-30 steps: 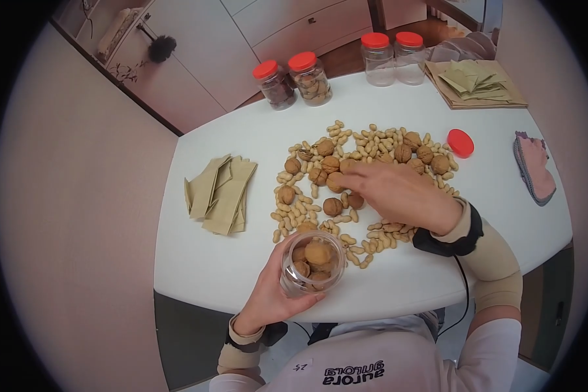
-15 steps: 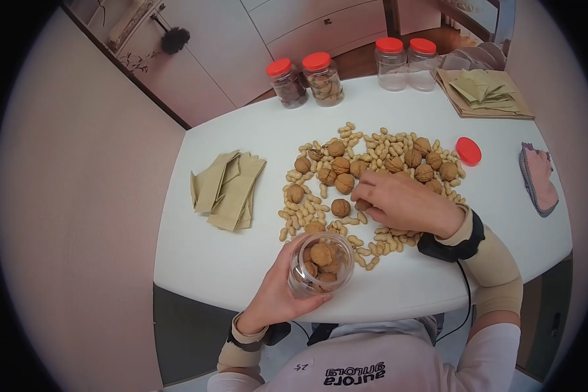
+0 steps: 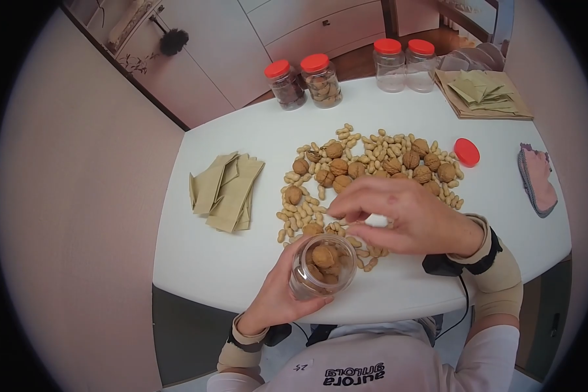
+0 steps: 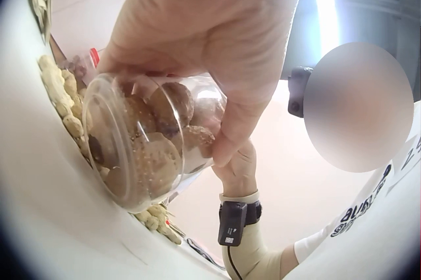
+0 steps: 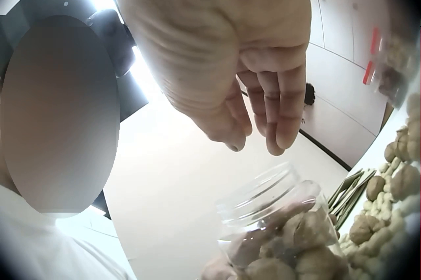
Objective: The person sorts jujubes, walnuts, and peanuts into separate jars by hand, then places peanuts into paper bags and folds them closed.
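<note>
My left hand (image 3: 274, 291) grips a clear, lidless plastic jar (image 3: 302, 282) near the table's front edge, its mouth tilted up toward the head camera. Several walnuts (image 3: 323, 255) lie inside it. In the left wrist view the thumb and palm wrap the jar's side. My right hand (image 3: 402, 212) hovers just beyond the jar's mouth, thumb and fingers apart. The right wrist view shows these loosely bent fingers (image 5: 289, 105) above the jar's opening, with nothing between them. Beyond the jar, peanuts (image 3: 297, 212) and loose walnuts (image 3: 338, 166) are spread over the table, partly hidden by the right hand.
Red-lidded jars (image 3: 321, 85) stand along the white table's (image 3: 222, 274) far edge, some filled. A loose red lid (image 3: 466, 152) lies right of the nuts, near a pink cloth (image 3: 538, 183). Folded brown paper (image 3: 232, 196) is at left; more paper (image 3: 483, 95) lies at far right.
My right hand has come from among the nuts toward me and the jar, its thumb and fingers now parted. The left hand keeps holding the jar in nearly the same place.
</note>
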The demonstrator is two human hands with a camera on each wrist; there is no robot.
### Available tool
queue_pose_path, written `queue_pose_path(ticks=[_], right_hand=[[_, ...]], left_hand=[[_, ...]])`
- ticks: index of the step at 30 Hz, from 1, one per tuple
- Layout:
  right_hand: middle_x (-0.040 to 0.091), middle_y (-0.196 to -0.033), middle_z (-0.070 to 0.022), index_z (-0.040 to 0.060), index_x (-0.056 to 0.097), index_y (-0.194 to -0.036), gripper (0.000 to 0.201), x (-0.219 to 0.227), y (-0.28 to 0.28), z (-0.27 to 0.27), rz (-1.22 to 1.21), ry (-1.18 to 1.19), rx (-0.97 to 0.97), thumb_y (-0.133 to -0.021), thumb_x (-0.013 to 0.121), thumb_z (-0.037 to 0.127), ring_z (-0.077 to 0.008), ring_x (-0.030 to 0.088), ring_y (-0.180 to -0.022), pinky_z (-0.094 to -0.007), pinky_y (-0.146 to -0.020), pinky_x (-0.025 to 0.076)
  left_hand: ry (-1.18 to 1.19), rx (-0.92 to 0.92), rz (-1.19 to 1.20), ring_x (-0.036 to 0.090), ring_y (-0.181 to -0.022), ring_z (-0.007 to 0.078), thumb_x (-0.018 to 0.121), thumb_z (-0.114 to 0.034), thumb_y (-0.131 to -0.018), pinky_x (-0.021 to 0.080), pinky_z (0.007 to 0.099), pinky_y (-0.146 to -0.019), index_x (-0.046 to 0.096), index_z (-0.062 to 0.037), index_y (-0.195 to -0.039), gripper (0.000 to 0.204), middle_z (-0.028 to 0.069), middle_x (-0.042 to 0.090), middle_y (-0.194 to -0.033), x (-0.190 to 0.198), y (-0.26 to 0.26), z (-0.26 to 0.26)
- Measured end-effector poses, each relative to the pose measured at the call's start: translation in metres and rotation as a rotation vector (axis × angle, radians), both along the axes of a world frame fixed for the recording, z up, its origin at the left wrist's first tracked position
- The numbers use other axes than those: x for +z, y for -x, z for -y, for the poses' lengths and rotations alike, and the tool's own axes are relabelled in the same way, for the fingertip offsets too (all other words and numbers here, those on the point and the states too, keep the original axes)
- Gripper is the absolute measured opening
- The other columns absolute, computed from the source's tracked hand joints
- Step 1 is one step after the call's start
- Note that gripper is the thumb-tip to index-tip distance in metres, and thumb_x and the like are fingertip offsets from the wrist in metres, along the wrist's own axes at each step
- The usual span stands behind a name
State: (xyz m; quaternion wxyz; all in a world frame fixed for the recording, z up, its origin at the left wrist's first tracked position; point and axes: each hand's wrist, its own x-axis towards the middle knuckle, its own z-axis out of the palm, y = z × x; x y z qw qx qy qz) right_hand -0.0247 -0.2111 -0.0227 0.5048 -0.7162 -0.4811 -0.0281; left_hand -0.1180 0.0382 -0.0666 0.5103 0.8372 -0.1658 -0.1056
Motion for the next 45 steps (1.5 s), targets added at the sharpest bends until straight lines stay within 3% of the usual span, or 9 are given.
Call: queue_pose_path(ticks=[3, 6, 9, 11, 19, 25, 38, 40, 45], right_hand=[[0.062, -0.097, -0.0122, 0.0020, 0.064, -0.106, 0.021, 0.000, -0.014, 0.011, 0.040, 0.099, -0.126, -0.088, 0.060, 0.012, -0.0280, 0.065, -0.084, -0.0356, -0.072, 0.052], [0.065, -0.099, -0.0109, 0.0028, 0.065, -0.109, 0.023, -0.008, -0.032, 0.020, 0.047, 0.258, -0.271, -0.087, 0.063, 0.009, -0.0208, 0.066, -0.081, -0.0320, -0.071, 0.053], [0.065, -0.098, -0.0124, 0.0026, 0.065, -0.109, 0.023, -0.018, -0.049, 0.030, 0.117, 0.397, -0.428, -0.087, 0.062, 0.009, -0.0234, 0.065, -0.081, -0.0326, -0.071, 0.053], [0.063, -0.095, -0.0140, 0.0025, 0.066, -0.105, 0.021, -0.018, -0.055, 0.040, 0.167, 0.491, -0.547, -0.087, 0.059, 0.011, -0.0295, 0.064, -0.083, -0.0399, -0.076, 0.051], [0.067, -0.100, -0.0164, -0.0020, 0.064, -0.111, 0.026, 0.009, -0.066, 0.097, 0.017, 0.446, -0.784, -0.086, 0.062, 0.008, -0.0267, 0.067, -0.084, -0.0362, -0.077, 0.052], [0.066, -0.103, -0.0183, -0.0017, 0.064, -0.112, 0.028, -0.004, -0.070, 0.104, -0.008, 0.613, -0.686, -0.087, 0.061, 0.010, -0.0274, 0.068, -0.085, -0.0362, -0.079, 0.053], [0.066, -0.102, -0.0190, -0.0016, 0.064, -0.111, 0.029, -0.014, -0.074, 0.087, -0.041, 0.602, -0.568, -0.086, 0.059, 0.012, -0.0284, 0.067, -0.084, -0.0370, -0.079, 0.053], [0.066, -0.100, -0.0182, -0.0018, 0.065, -0.110, 0.028, -0.008, -0.075, 0.072, -0.045, 0.587, -0.510, -0.086, 0.059, 0.012, -0.0283, 0.068, -0.085, -0.0366, -0.077, 0.053], [0.066, -0.098, -0.0163, -0.0008, 0.066, -0.105, 0.025, -0.001, -0.100, 0.003, 0.124, 0.549, -0.332, -0.086, 0.060, 0.013, -0.0291, 0.066, -0.089, -0.0394, -0.078, 0.052]], left_hand=[[-0.006, 0.011, 0.004, 0.043, -0.132, 0.0282, 0.084, -0.017, -0.067, 0.034, 0.0386, -0.111, 0.029, -0.0021, -0.145, 0.096, 0.0168, 0.043, -0.141, 0.002, 0.001, 0.000], [-0.007, 0.016, 0.011, 0.043, -0.132, 0.0284, 0.084, -0.017, -0.067, 0.034, 0.0384, -0.110, 0.029, -0.0018, -0.145, 0.096, 0.0170, 0.044, -0.140, 0.003, 0.003, -0.002], [-0.015, 0.026, 0.008, 0.044, -0.131, 0.0283, 0.085, -0.017, -0.066, 0.035, 0.0382, -0.109, 0.029, -0.0012, -0.144, 0.097, 0.0171, 0.044, -0.140, 0.002, 0.004, -0.007], [-0.043, 0.065, 0.018, 0.045, -0.130, 0.0280, 0.085, -0.017, -0.065, 0.036, 0.0378, -0.109, 0.030, -0.0001, -0.143, 0.097, 0.0171, 0.045, -0.138, 0.002, 0.006, -0.011], [0.008, 0.114, 0.005, 0.048, -0.126, 0.0275, 0.085, -0.015, -0.063, 0.039, 0.0371, -0.106, 0.030, 0.0009, -0.141, 0.096, 0.0175, 0.048, -0.133, -0.003, 0.011, -0.014], [0.009, 0.114, 0.015, 0.049, -0.126, 0.0279, 0.084, -0.014, -0.063, 0.039, 0.0372, -0.106, 0.030, 0.0017, -0.141, 0.096, 0.0182, 0.047, -0.133, -0.004, 0.010, -0.012], [0.037, 0.160, -0.030, 0.045, -0.127, 0.0273, 0.083, -0.014, -0.065, 0.033, 0.0380, -0.109, 0.030, 0.0025, -0.140, 0.093, 0.0177, 0.046, -0.133, -0.001, 0.013, -0.009], [-0.041, 0.121, 0.041, 0.050, -0.123, 0.0332, 0.085, -0.019, -0.066, 0.041, 0.0400, -0.103, 0.034, -0.0022, -0.140, 0.092, 0.0190, 0.046, -0.134, 0.004, 0.012, -0.007], [-0.094, 0.109, 0.087, 0.048, -0.122, 0.0376, 0.084, -0.021, -0.068, 0.041, 0.0418, -0.102, 0.034, -0.0032, -0.140, 0.089, 0.0212, 0.046, -0.133, 0.007, 0.013, -0.007]])
